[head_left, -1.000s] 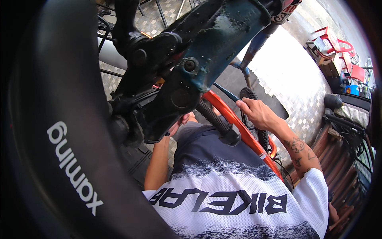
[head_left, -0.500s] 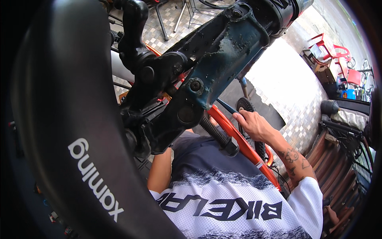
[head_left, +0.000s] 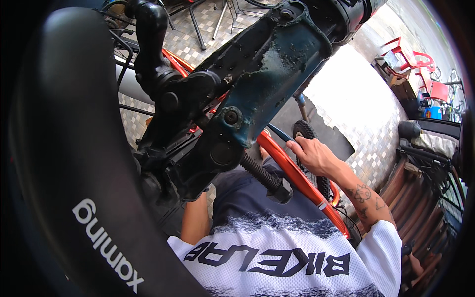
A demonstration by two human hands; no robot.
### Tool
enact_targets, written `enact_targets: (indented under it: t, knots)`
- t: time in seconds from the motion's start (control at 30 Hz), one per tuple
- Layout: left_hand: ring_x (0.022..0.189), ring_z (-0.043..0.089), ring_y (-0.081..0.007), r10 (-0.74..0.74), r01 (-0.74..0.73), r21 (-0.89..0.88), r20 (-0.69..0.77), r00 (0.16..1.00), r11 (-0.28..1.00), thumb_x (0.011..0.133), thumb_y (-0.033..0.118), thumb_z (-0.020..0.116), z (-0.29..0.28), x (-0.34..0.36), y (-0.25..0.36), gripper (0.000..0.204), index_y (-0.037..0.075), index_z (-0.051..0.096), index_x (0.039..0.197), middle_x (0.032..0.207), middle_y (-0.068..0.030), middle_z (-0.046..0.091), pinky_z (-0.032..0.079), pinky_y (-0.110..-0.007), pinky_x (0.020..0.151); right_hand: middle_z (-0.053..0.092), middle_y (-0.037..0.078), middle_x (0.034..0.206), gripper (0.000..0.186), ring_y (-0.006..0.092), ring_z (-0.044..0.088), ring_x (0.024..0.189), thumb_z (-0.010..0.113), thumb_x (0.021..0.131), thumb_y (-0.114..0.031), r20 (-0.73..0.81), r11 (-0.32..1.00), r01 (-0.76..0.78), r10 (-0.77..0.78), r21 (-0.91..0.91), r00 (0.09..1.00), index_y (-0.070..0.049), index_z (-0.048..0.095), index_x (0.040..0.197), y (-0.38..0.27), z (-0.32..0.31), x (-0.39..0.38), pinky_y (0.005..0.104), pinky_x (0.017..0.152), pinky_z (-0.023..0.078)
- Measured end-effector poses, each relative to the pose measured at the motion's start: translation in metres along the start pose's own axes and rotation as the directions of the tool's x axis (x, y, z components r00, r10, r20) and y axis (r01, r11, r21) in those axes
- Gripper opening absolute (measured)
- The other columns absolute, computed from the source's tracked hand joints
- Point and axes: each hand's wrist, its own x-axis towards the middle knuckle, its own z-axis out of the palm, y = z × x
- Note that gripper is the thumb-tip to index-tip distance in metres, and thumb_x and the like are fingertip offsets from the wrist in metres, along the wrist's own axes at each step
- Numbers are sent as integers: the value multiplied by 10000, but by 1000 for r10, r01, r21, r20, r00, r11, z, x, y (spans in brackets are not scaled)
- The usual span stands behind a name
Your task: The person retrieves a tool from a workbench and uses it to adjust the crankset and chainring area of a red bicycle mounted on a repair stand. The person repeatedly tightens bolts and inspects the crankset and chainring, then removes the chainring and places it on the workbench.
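Note:
My right hand [head_left: 314, 156] has its fingers closed round a slim dark blue bar [head_left: 279, 132], beside an orange bicycle frame [head_left: 297, 178] and a knobby black tyre [head_left: 304, 128]. My left forearm [head_left: 194, 220] rises from below; its hand is hidden behind a black pivot clamp [head_left: 195, 180], so I cannot tell what it touches. Large in front are the worn dark teal arm [head_left: 269, 79] of that clamp and a threaded bolt [head_left: 262, 173]. A black saddle [head_left: 69, 123] fills the left side.
Red plastic chairs [head_left: 423, 62], boxes [head_left: 401, 81] and a blue container [head_left: 433, 112] stand at upper right. Black rolled-topped equipment [head_left: 430, 148] lies along the right, above brown slatted material [head_left: 415, 203]. Metal stand legs [head_left: 200, 34] rest on the tiled floor behind.
The clamp and saddle shift in view. My right hand sits slightly lower and further left than a second ago, still on the bar; my left hand's fingers, glimpsed earlier, are now hidden.

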Motion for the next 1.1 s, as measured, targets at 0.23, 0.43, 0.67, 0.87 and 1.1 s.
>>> enact_targets:
  t: [0.23, 0.43, 0.67, 0.87, 1.1]
  knots:
    - [478, 330, -43, -9, 8, -75, -16, 1000, 997, 1017, 54, 555, -7, -5, 14, 388, -27, 577, 1396, 644, 54, 387, 248, -213, 425, 668, 300, 836, 567, 494, 666, 848, 390, 1113, -467, 3, 999, 24, -24, -20, 1000, 43, 624, 1029, -1, 0, 0, 570, 784, 519]
    - [488, 352, -33, -124, 149, 278, -105, 987, 949, 1016, 45, 558, 27, -10, 7, 291, -16, 601, 1298, 647, 46, 395, 258, -207, 417, 670, 308, 839, 560, 496, 667, 851, 391, 1113, -460, -2, 1000, 31, -31, -7, 1000, 43, 631, 1057, 3, 4, 0, 571, 788, 519]
    - [451, 344, -61, 110, -111, 20, 40, 993, 994, 1001, 21, 535, 16, -4, 0, 358, 28, 608, 1352, 646, 23, 428, 267, -209, 409, 669, 311, 831, 572, 500, 667, 851, 397, 1108, -475, 1, 1000, -8, 8, 10, 1000, 42, 638, 1068, 4, 6, 1, 571, 800, 518]
    - [453, 367, -57, 46, -12, 183, -180, 983, 983, 997, 64, 565, -2, 8, 5, 318, -22, 638, 1295, 641, 26, 435, 299, -204, 406, 663, 312, 820, 586, 504, 660, 851, 394, 1107, -479, -58, 994, 104, -105, -17, 993, 48, 643, 1046, 6, 10, 0, 569, 792, 515]
    - [455, 367, -37, -74, 83, 208, -47, 996, 975, 1029, 78, 529, 0, -6, 3, 343, 7, 642, 1345, 643, 53, 411, 310, -194, 413, 662, 303, 833, 556, 495, 659, 859, 396, 1109, -461, -20, 998, 58, -58, -12, 998, 37, 640, 1070, 8, 10, 2, 571, 788, 513]
